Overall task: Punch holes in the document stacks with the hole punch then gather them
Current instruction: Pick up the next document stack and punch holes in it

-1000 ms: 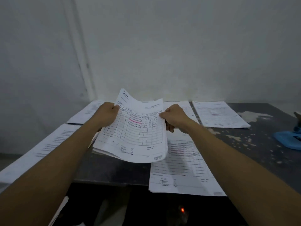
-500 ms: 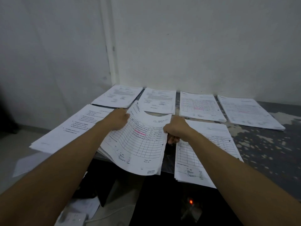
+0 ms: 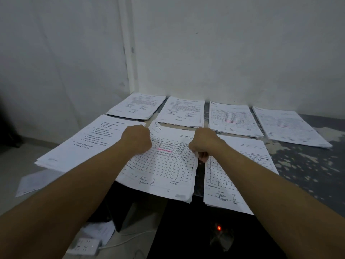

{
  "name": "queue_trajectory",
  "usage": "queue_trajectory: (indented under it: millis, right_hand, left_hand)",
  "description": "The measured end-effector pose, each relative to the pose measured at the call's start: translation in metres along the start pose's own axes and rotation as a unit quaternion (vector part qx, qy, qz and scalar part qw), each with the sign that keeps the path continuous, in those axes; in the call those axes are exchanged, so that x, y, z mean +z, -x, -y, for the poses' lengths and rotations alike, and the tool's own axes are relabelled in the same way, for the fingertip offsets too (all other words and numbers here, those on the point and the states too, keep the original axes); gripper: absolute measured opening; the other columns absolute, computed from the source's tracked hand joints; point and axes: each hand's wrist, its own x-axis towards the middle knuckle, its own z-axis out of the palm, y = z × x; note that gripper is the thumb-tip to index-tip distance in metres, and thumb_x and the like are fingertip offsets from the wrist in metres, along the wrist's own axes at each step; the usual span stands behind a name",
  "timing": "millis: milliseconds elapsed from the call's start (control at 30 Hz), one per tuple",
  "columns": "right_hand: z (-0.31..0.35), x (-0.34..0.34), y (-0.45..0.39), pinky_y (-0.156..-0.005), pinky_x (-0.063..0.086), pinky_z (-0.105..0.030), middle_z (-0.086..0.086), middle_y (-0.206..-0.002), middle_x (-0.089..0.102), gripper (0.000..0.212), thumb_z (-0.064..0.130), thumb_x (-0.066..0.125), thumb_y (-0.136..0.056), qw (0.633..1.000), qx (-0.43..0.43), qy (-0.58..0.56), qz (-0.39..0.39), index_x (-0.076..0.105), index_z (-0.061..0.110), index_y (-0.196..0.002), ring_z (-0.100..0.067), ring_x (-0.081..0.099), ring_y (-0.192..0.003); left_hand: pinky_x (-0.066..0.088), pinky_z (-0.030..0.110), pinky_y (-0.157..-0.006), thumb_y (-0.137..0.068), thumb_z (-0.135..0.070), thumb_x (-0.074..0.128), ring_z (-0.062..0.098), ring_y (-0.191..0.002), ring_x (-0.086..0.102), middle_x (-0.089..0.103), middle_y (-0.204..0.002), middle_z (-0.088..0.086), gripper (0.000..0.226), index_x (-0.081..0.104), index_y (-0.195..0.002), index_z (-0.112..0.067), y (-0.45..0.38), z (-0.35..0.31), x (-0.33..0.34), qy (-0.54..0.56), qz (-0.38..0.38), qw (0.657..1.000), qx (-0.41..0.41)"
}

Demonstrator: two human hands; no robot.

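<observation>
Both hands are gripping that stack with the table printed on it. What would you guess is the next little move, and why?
Probably lowering the held stack flat onto the table and letting go. The left hand and right hand grip its far edge, and it sits in the gap between the text stack and the form stack, with its near end hanging past the table edge.

Light was dim and cool, with no source in view. The white papers (image 3: 168, 165) were the brightest areas, without glare. Shadows were soft. A small red glow (image 3: 219, 228) showed in the dark space below. Wide-angle bending curved the edges. Fine print was soft.
</observation>
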Motion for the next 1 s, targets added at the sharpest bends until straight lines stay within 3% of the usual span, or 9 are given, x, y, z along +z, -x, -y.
queue_trajectory:
  millis: [100, 200, 267, 400, 567, 733, 867, 1000]
  right_hand:
    - [0.003, -0.007, -0.008, -0.038, 0.044, -0.017, -0.002, -0.040, 0.059, 0.013, 0.002, 0.070, -0.070, 0.999, -0.016, 0.036, -0.032, 0.059, 0.005, -0.062, -0.013, 0.057, -0.030]
    - [0.005, -0.012, -0.017, -0.031, 0.036, -0.014, -0.003, -0.050, 0.060, 0.012, 0.009, 0.069, -0.074, 0.996, -0.035, 0.024, -0.075, 0.058, 0.006, -0.070, -0.011, 0.055, -0.034]
    - [0.006, -0.014, -0.025, -0.032, 0.039, -0.016, -0.005, -0.054, 0.060, 0.010, 0.008, 0.063, -0.075, 0.994, -0.045, -0.006, -0.101, 0.055, 0.007, -0.070, -0.013, 0.057, -0.032]
    - [0.009, -0.020, -0.044, -0.036, 0.046, -0.023, -0.006, -0.053, 0.059, 0.015, 0.008, 0.062, -0.075, 0.985, -0.061, -0.043, -0.156, 0.051, 0.009, -0.065, -0.018, 0.058, -0.034]
    - [0.010, -0.029, -0.079, -0.039, 0.029, -0.017, 0.000, -0.060, 0.046, 0.028, 0.007, 0.064, -0.073, 0.975, -0.062, -0.035, -0.211, 0.040, 0.014, -0.061, -0.014, 0.048, -0.049]
    - [0.002, -0.034, -0.128, -0.040, 0.029, -0.018, 0.000, -0.059, 0.043, 0.032, 0.002, 0.061, -0.076, 0.980, -0.034, -0.032, -0.191, 0.037, 0.012, -0.058, -0.012, 0.041, -0.049]
    - [-0.004, -0.032, -0.165, -0.043, 0.027, -0.020, 0.000, -0.061, 0.039, 0.035, 0.005, 0.060, -0.082, 0.988, -0.023, -0.006, -0.155, 0.035, 0.013, -0.059, -0.012, 0.037, -0.053]
    - [-0.005, -0.032, -0.192, -0.069, 0.039, -0.026, -0.001, -0.067, 0.042, 0.033, 0.014, 0.059, -0.087, 0.991, -0.009, 0.036, -0.127, 0.036, 0.014, -0.064, -0.022, 0.049, -0.075]
  left_hand:
    - [0.040, 0.025, -0.052, -0.079, -0.030, 0.055, 0.014, -0.057, 0.052, 0.053, -0.063, -0.003, 0.019, 0.058, -0.075, -0.012, -0.001, 0.000, -0.005, -0.059, -0.011, 0.998, 0.001]
    - [0.035, 0.022, -0.047, -0.072, -0.029, 0.061, 0.012, -0.051, 0.047, 0.051, -0.060, -0.003, 0.034, 0.039, -0.072, -0.003, -0.006, -0.002, -0.010, -0.065, -0.031, 0.997, 0.002]
    - [0.034, 0.023, -0.048, -0.072, -0.029, 0.061, 0.011, -0.050, 0.042, 0.048, -0.060, -0.004, 0.025, 0.044, -0.062, -0.014, -0.012, -0.005, -0.017, -0.053, -0.044, 0.998, 0.010]
    - [0.035, 0.026, -0.054, -0.081, -0.028, 0.057, 0.012, -0.050, 0.041, 0.046, -0.062, -0.003, 0.017, 0.051, -0.071, -0.016, -0.035, -0.010, -0.029, -0.003, -0.081, 0.997, 0.012]
    - [0.031, 0.025, -0.051, -0.081, -0.012, 0.055, 0.013, -0.053, 0.040, 0.045, -0.067, 0.001, 0.018, 0.044, -0.066, -0.013, -0.081, -0.016, -0.039, 0.107, -0.110, 0.988, -0.005]
    - [0.031, 0.024, -0.046, -0.085, -0.006, 0.051, 0.017, -0.058, 0.045, 0.047, -0.071, 0.004, 0.018, 0.046, -0.068, -0.010, -0.138, -0.028, -0.028, 0.175, -0.083, 0.981, 0.009]
    - [0.039, 0.027, -0.057, -0.093, -0.014, 0.049, 0.022, -0.073, 0.052, 0.044, -0.070, 0.001, 0.028, 0.040, -0.066, -0.015, -0.175, -0.042, -0.014, 0.186, -0.032, 0.982, 0.017]
    - [0.045, 0.031, -0.069, -0.097, -0.025, 0.050, 0.027, -0.088, 0.058, 0.055, -0.083, 0.004, 0.023, 0.049, -0.079, -0.011, -0.203, -0.052, -0.004, 0.187, -0.002, 0.982, 0.000]
